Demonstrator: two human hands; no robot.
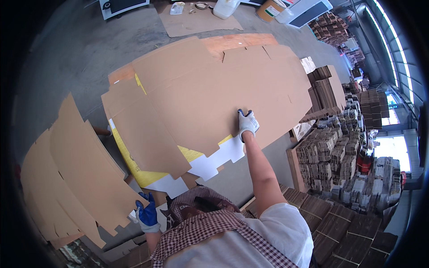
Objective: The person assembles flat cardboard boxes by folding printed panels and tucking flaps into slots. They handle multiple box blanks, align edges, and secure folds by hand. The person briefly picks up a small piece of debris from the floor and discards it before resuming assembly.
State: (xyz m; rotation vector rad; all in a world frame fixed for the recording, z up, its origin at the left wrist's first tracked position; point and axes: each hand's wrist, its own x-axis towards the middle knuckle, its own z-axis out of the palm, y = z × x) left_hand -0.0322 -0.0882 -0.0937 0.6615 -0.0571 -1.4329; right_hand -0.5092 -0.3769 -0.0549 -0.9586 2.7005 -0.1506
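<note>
Both hands wear white knit gloves with blue coating. My right hand rests on a large flat brown cardboard blank, thumb and a finger apart. Another blank lies at its left, with yellow printed sheets and white pieces showing beneath the near edges. Lower left, my left hand, palm up, touches the corner of a brown cardboard sheet on a fanned stack; whether it grips that corner is unclear.
An orange-brown board shows under the far edge of the blanks. Standing cardboard pieces are at the right, near bundled cardboard stacks. More tied bundles lie lower right. A white jug and a drum stand beyond.
</note>
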